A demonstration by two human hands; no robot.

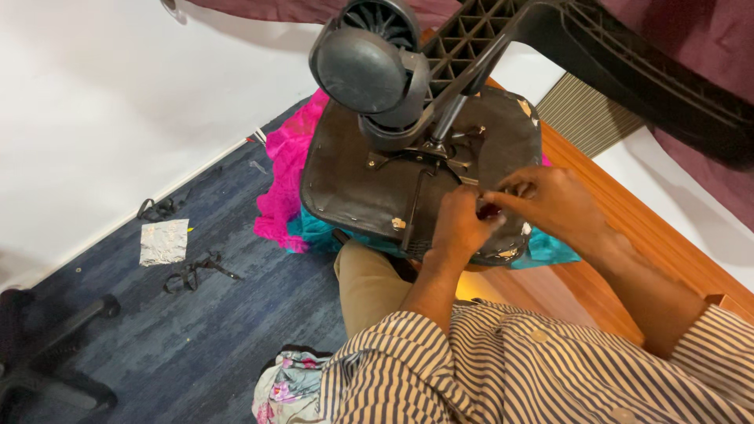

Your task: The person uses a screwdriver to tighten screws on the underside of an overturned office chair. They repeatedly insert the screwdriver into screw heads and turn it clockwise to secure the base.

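Against the underside of an overturned office chair seat (pixel 369 184), both hands are brought together near the seat's close edge. The left hand (pixel 462 224) is raised from a bent forearm, its fingers curled inward and pressed together around a small dark red object (pixel 488 210), which is pinched between the two hands. The right hand (pixel 554 200) is reached across from the right, wrist bent, with its fingertips closed on the same small object; its thumb is hidden behind the fingers. What the red object is cannot be made out, since most of it is covered by the fingers. Just beyond the hands, the chair's metal mechanism (pixel 440 149) is seen, and above it a castor wheel (pixel 369 67) on a black star base (pixel 628 63), which is cut off by the upper edge. Under the seat, pink and teal cloth (pixel 287 177) is spread. Far to the left of the hands, a piece of foil (pixel 164 241) is lying on the blue carpet (pixel 236 330).
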